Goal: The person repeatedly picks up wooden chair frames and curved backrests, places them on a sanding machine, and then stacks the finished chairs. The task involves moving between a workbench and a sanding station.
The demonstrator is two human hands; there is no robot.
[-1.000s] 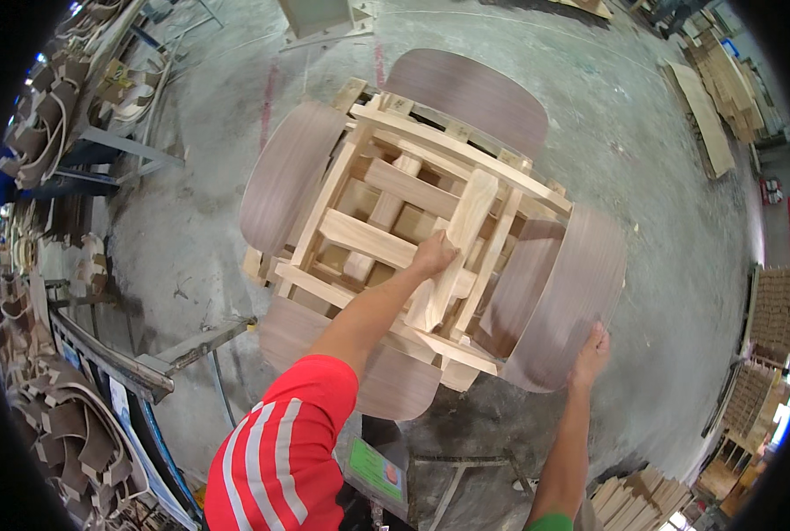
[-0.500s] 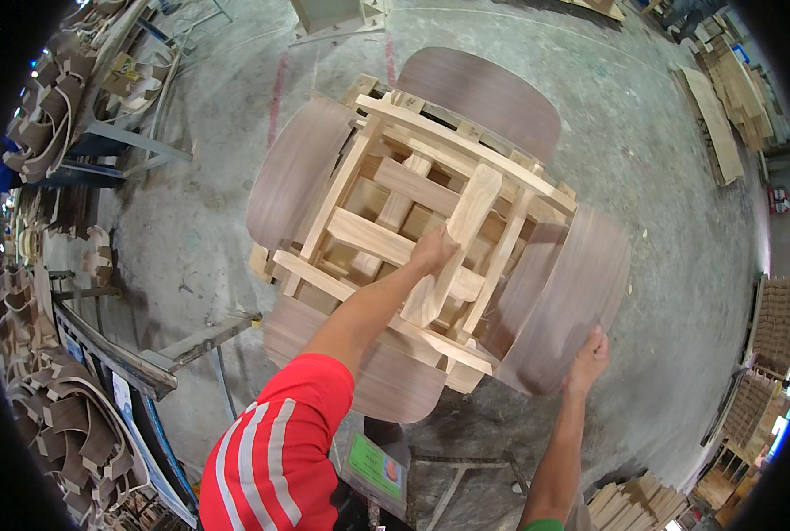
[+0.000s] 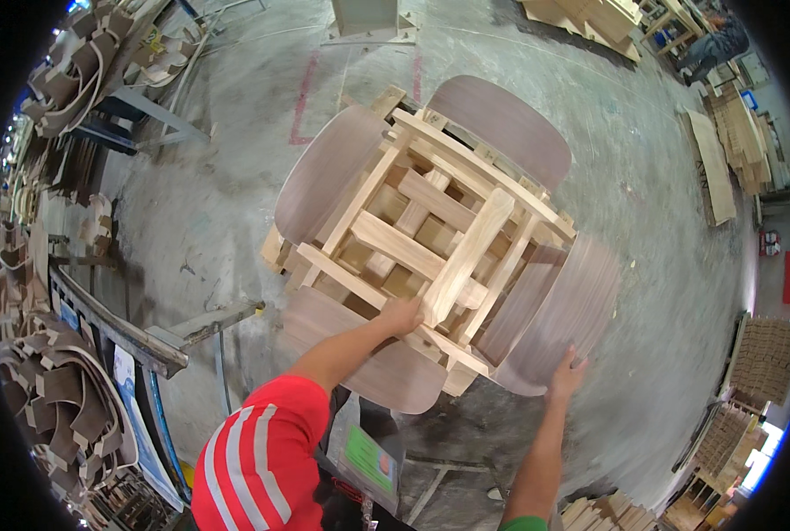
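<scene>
A pale wooden frame (image 3: 476,170) of crossed rails stands before me, with brown wood-grain curved panels around its sides. My left hand (image 3: 402,316) is closed on the frame's near rail, close to the lower end of a slanting wooden slat (image 3: 470,252); its fingertips are partly hidden. At the near edge of the right panel (image 3: 567,305), my right hand (image 3: 567,376) grips the rim. Other panels are the left one (image 3: 329,177), the far one (image 3: 506,128) and the near one (image 3: 395,376), which lies partly under my left forearm.
Curved wooden parts (image 3: 68,389) are heaped at the left, beside a metal rack (image 3: 116,319). Flat boards (image 3: 709,164) lie at the right, with stacked wood (image 3: 766,354) nearer. Another person (image 3: 713,49) is at the far right. A badge holder (image 3: 364,460) hangs below me.
My left hand has moved from the middle of the slanting slat down to the near rail. My right hand stays at the right panel's edge. The whole view has shifted somewhat.
</scene>
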